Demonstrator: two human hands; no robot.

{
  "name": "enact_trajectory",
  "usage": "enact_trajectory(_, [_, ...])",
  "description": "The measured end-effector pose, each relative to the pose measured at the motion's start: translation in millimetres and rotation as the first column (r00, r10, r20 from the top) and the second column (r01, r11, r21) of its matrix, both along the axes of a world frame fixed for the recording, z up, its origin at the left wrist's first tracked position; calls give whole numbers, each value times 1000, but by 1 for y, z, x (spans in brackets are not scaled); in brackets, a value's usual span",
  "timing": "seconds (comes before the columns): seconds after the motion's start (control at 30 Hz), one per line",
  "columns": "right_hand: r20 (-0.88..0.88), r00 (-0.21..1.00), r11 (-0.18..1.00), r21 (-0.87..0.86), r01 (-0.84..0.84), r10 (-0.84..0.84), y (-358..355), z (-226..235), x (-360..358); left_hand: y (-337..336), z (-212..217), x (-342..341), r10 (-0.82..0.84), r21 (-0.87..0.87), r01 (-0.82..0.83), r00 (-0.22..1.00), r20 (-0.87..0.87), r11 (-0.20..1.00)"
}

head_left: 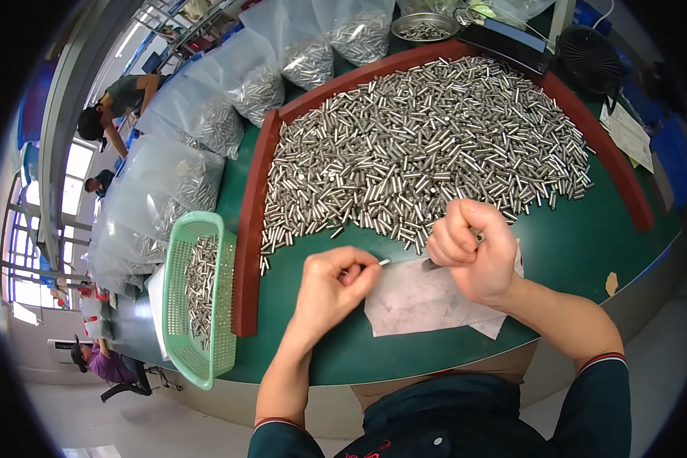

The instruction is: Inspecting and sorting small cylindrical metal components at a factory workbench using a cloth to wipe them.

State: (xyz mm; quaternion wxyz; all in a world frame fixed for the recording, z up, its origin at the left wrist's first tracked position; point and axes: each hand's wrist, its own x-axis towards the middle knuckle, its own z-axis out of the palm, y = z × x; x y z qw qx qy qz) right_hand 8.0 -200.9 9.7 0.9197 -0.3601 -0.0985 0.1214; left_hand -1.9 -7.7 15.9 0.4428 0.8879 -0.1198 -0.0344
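Note:
My left hand (pixel 334 284) is closed in a pinch over the green tabletop. A small shiny metal pin (pixel 384 262) sticks out past its fingertips. Curled into a fist, my right hand (pixel 477 252) hovers just above a stained white cloth (pixel 412 301). Something dark and thin (pixel 429 265) shows below its fingers, too small to name; the rest of the grip is hidden. Beyond both hands spreads a large heap of short metal pins (pixel 412 145), its near edge close to my right hand.
Dark red wooden rails (pixel 253 229) border the heap. A light green plastic basket (pixel 224 305) holding pins stands left. Clear bags of pins (pixel 256 80) line the back left. A metal bowl (pixel 424 29), a phone-like device (pixel 504 46) and a black fan (pixel 588 59) stand at the back.

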Motion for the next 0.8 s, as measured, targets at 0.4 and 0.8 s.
enact_trajectory(0.4, [-50, 998, 996, -79, -31, 27, 6, -5, -6, -24, -14, -15, -201, 164, 183, 974, 101, 969])
enact_trajectory(0.8, [-12, 999, 994, -105, -37, 36, 8, -8, -9, -24, -13, -16, -204, 164, 185, 973, 105, 969])
